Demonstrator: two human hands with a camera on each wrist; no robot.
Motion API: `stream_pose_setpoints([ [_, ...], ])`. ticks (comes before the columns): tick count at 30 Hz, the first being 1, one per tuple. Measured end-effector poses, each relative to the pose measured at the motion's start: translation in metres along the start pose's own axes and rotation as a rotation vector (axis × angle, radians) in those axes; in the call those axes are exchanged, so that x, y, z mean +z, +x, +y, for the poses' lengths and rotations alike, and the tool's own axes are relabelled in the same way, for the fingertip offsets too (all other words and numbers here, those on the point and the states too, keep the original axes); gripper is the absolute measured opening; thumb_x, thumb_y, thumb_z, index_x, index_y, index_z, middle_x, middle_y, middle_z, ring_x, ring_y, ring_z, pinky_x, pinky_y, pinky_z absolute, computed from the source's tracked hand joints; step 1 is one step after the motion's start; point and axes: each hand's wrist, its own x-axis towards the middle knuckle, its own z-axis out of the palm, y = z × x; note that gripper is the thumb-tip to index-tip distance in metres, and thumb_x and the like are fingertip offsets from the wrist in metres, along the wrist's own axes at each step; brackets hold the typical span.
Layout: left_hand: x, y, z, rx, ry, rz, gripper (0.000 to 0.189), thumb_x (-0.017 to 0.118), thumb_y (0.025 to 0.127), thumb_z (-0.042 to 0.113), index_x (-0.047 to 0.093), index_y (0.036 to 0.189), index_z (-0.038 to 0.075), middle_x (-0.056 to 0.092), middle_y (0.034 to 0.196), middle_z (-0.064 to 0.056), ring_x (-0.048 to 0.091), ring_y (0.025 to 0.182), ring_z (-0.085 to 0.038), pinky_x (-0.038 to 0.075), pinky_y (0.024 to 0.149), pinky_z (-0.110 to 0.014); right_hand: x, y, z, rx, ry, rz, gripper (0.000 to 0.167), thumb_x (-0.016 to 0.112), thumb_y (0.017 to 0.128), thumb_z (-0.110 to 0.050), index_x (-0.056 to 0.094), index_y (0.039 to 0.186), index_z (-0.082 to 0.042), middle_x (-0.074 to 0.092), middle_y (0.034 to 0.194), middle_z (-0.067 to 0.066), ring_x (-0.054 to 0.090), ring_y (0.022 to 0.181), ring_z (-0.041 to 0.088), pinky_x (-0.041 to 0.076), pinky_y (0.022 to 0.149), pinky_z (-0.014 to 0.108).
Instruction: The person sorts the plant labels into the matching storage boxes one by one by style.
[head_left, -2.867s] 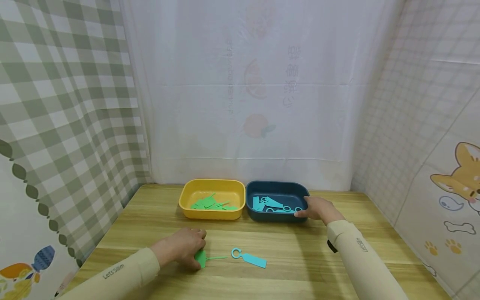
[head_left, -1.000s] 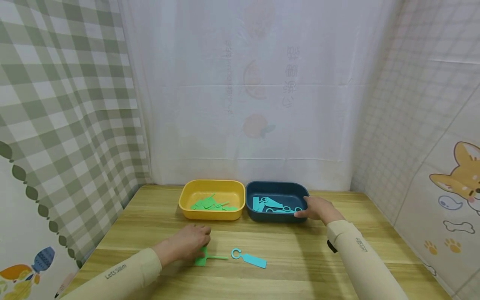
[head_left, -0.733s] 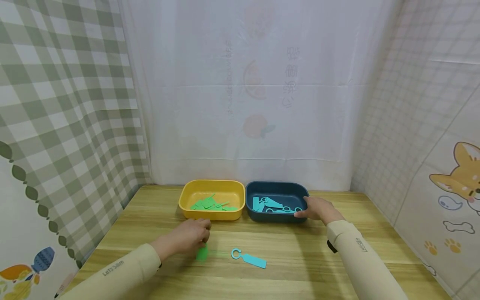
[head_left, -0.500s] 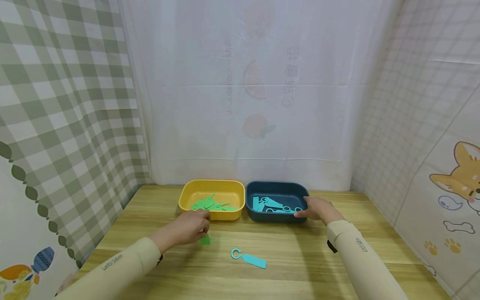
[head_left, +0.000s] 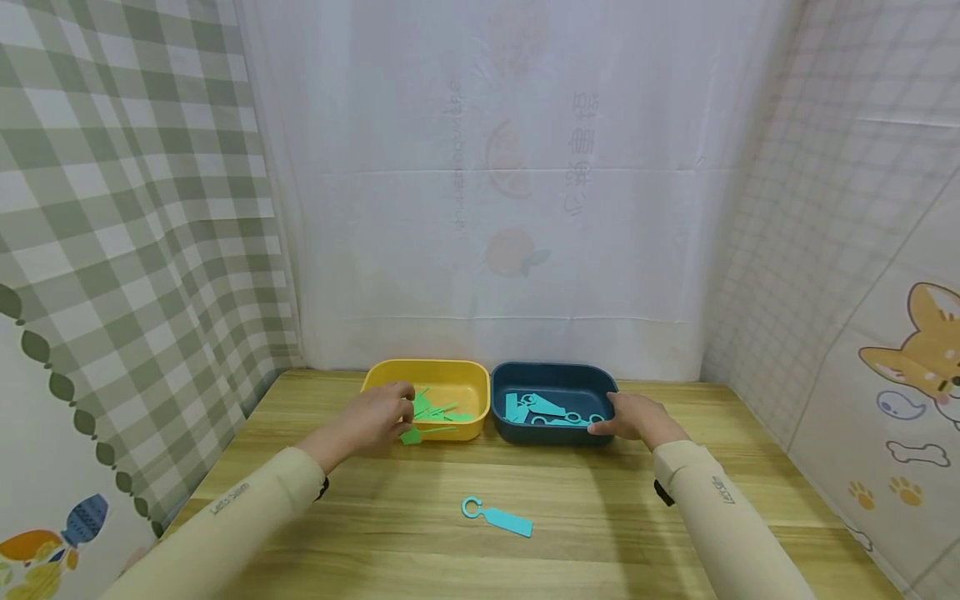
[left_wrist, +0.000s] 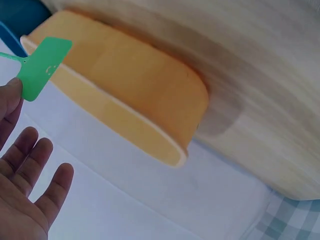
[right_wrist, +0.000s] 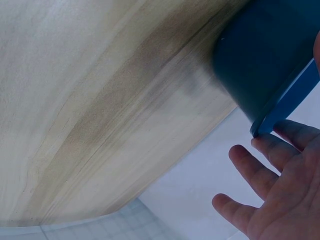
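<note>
My left hand (head_left: 378,412) pinches a green plastic tag (left_wrist: 46,70) with a flat head and a thin stem. In the head view the tag hangs at the front rim of the yellow bin (head_left: 386,429). Beneath it, several green tags (head_left: 442,412) lie in that bin. My right hand (head_left: 637,417) holds the front right corner of the dark blue bin (head_left: 555,435), thumb at the front and fingertips at the right rim. Inside lie several turquoise tags (head_left: 543,407) with ring ends. One more turquoise ring tag (head_left: 508,522) lies on the table.
Both bins stand side by side at the back of the wooden table (head_left: 570,558). A white curtain (head_left: 420,275) hangs right behind them. Checked cloth (head_left: 180,192) closes the left side, and a patterned white cloth (head_left: 847,350) the right.
My left hand has picked the green tag up from the table and carried it forward to the yellow bin's front rim. My right hand has stayed at the dark blue bin.
</note>
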Motion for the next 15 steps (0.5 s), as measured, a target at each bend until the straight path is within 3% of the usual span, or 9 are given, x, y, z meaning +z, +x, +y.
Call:
stream_pose_setpoints([
  [9,-0.005,0.018,-0.018,-0.070,0.079,0.082,0.011,0.079,0.086,0.016,0.071,0.080,0.012,0.061,0.105,-0.008,0.061,0.084,-0.023,0.054,0.070,-0.036,-0.002,-0.002,-0.002,0.001,0.000,-0.005,0.096,0.069,0.088,-0.055,0.035,0.145,0.014,0.041,0.143,0.037,0.040,0.130,0.055,0.033,0.100,0.071],
  [15,-0.006,0.024,-0.025,-0.127,0.112,0.052,0.011,0.076,0.089,0.017,0.072,0.082,0.009,0.060,0.102,-0.008,0.059,0.085,-0.023,0.053,0.073,-0.037,-0.001,-0.001,-0.002,0.001,0.000,-0.007,0.096,0.069,0.088,-0.055,0.035,0.145,0.014,0.041,0.143,0.037,0.040,0.130,0.055,0.033,0.100,0.070],
])
